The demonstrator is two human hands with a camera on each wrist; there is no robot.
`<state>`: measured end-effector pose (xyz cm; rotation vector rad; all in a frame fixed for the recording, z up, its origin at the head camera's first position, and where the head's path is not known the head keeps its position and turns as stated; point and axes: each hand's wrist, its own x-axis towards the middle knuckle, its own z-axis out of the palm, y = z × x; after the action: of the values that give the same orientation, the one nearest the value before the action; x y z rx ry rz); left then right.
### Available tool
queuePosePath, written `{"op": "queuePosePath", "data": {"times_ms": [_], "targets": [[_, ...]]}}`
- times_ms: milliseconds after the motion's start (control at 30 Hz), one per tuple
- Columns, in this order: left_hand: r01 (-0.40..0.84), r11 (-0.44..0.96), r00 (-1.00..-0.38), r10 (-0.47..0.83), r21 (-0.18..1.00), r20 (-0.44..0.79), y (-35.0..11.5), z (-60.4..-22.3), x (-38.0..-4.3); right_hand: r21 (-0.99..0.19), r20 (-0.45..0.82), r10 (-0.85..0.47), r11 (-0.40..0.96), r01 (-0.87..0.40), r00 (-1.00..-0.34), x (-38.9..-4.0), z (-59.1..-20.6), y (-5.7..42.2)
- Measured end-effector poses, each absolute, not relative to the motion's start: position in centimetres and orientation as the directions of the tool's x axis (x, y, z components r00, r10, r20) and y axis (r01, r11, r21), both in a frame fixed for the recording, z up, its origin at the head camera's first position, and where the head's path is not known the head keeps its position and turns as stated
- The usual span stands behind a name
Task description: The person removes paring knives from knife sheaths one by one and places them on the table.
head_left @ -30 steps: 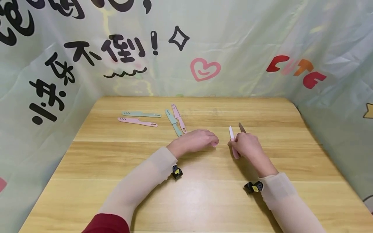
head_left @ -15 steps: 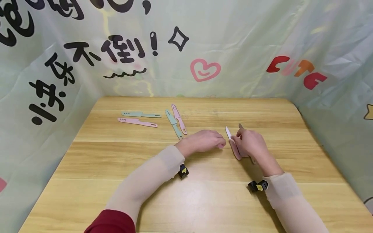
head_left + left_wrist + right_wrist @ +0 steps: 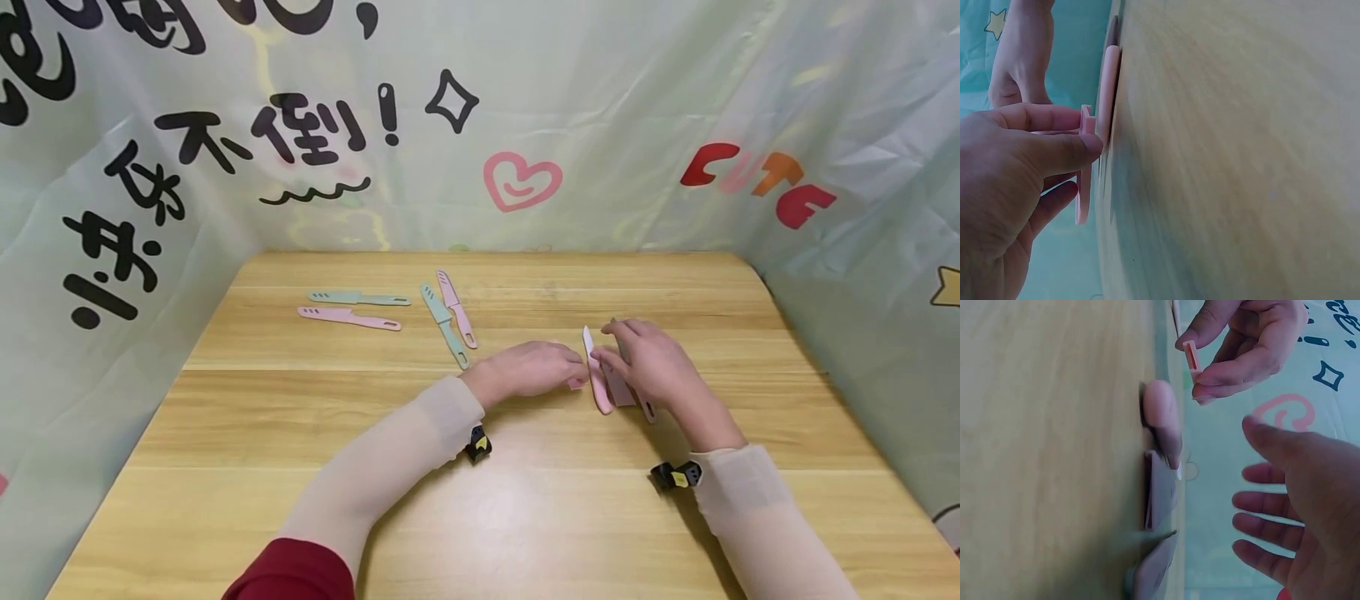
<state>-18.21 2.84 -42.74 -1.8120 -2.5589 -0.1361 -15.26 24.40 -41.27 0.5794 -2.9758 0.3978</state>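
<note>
Pale wood spreads beneath your hands in the head view, where a white-bladed pink knife [image 3: 597, 383] lies on the tabletop [image 3: 555, 517] between your left hand [image 3: 536, 368] and your right hand [image 3: 663, 362], blade pointing away and handle toward you, probably for an easy reach. Just to its right lie a flat pink piece [image 3: 619, 392] and a pink handle [image 3: 647, 409], both partly covered by your right hand; what the handle belongs to cannot be told. Well to the left, a green knife [image 3: 360, 297] and a plain pink knife [image 3: 348, 317] lie crosswise, while a slanted green knife [image 3: 442, 323] and a slanted pink knife [image 3: 457, 308] point roughly toward you, seemingly set aside to leave working room. From the left wrist, your left thumb and fingers pinch a pink slotted piece [image 3: 1084, 178], close beside the white-bladed pink knife's handle, though contact cannot be judged. From the right wrist, the slot shows between your left fingertips, which grip the sides, likely leaving that opening unblocked; your right hand's fingers are spread with nothing between them, apart from the row of things on the wood
</note>
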Motion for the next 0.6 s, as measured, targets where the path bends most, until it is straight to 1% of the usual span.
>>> {"op": "queuePosePath", "data": {"times_ms": [233, 367, 533, 600], "targets": [[0.951, 0.300, -0.304, 0.952, 0.077, 0.047, 3.26, -43.16, -18.26, -0.211, 0.198, -0.420, 0.864, -0.457, -0.886, -15.55, -41.75, 24.68], [0.951, 0.295, -0.299, 0.954, 0.091, 0.034, 3.47, -43.45, -18.15, -0.225, 0.222, -0.437, 0.847, -0.482, -0.872, -15.70, -41.55, 24.72], [0.953, 0.281, -0.286, 0.958, 0.114, 0.027, 3.61, -43.53, -17.96, -0.241, 0.205, -0.431, 0.848, -0.472, -0.879, -16.06, -41.11, 24.71], [0.952, 0.268, -0.275, 0.961, 0.146, 0.026, 3.62, -43.58, -17.92, -0.236, 0.189, -0.440, 0.848, -0.475, -0.878, -16.23, -40.92, 24.58]]}}
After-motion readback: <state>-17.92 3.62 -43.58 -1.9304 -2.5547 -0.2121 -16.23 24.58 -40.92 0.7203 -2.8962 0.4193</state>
